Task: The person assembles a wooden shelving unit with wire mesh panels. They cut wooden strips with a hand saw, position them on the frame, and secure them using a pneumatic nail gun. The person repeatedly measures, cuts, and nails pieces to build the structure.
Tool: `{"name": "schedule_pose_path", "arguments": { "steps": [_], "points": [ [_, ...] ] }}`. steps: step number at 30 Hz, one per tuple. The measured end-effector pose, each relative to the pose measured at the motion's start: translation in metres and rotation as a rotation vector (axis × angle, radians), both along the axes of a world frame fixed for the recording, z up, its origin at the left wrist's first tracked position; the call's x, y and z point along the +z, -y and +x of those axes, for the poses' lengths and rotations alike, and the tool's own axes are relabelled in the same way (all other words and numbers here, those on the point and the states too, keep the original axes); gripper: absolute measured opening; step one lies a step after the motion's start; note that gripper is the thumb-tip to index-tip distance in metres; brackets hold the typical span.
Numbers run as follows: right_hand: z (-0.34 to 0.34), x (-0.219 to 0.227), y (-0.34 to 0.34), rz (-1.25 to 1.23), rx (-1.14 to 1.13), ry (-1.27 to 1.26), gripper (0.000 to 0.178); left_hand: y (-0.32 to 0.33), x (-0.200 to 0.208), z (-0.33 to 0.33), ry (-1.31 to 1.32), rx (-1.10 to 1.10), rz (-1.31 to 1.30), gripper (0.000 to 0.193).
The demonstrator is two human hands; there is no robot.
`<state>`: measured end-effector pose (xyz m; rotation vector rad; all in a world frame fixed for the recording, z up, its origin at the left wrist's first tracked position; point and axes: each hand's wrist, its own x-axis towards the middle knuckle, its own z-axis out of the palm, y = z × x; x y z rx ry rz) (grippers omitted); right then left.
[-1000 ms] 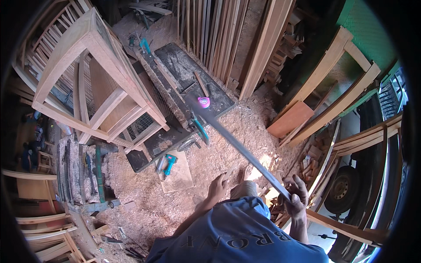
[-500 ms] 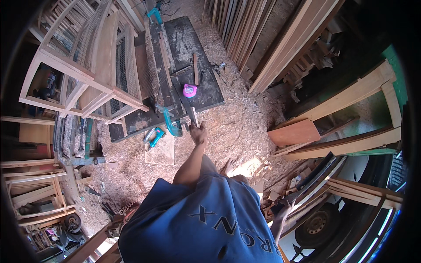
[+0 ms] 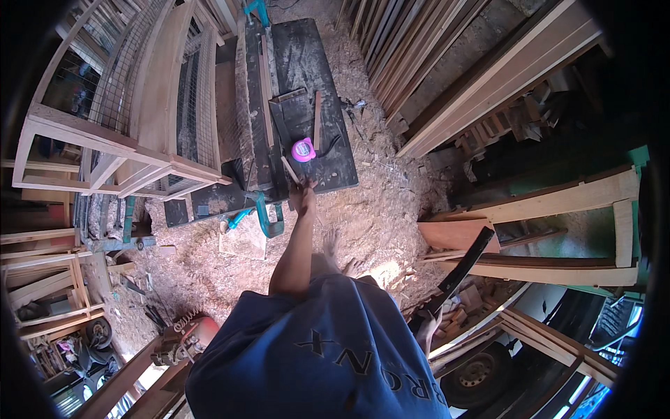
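My left hand (image 3: 303, 197) reaches out to the near edge of the black-topped workbench (image 3: 307, 52), its fingers closed around the end of a short pale wooden strip (image 3: 289, 170). Next to that strip, a dark L-shaped square (image 3: 280, 124) lies on the bench. Just beyond my fingers is a pink tape measure (image 3: 303, 150). Low at my right side, my right hand (image 3: 427, 328) is closed on the handle end of a handsaw (image 3: 462, 271); its long dark blade points forward and right. My fingers partly hide the saw handle.
A teal clamp (image 3: 269, 218) hangs at the bench's near edge, with a teal tool (image 3: 239, 218) behind it. A wooden frame with wire mesh (image 3: 91, 133) stands left. Long boards (image 3: 481, 84) lean at the far right. A pale wooden frame (image 3: 558, 199) lies right. Shavings cover the floor.
The handsaw in my right hand has swung forward and left, showing more of its blade. My left hand, still on the strip, is slightly farther left. The view has shifted.
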<state>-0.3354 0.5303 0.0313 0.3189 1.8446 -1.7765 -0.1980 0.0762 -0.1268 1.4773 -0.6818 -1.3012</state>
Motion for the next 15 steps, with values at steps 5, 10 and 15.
{"name": "schedule_pose_path", "arguments": {
  "steps": [5, 10, 15],
  "points": [
    [0.002, 0.001, 0.018, 0.044, 0.094, -0.025, 0.059, 0.056, 0.025, -0.003, 0.348, -0.088, -0.096, 0.024],
    [0.007, 0.011, 0.034, 0.082, 0.214, -0.098, 0.058, 0.051, 0.063, -0.008, 1.19, -0.338, -0.192, 0.028],
    [0.014, 0.018, 0.066, 0.102, 0.247, -0.14, 0.03, 0.004, 0.065, -0.03, 1.119, -1.047, -0.619, 0.05]
  ]
}}
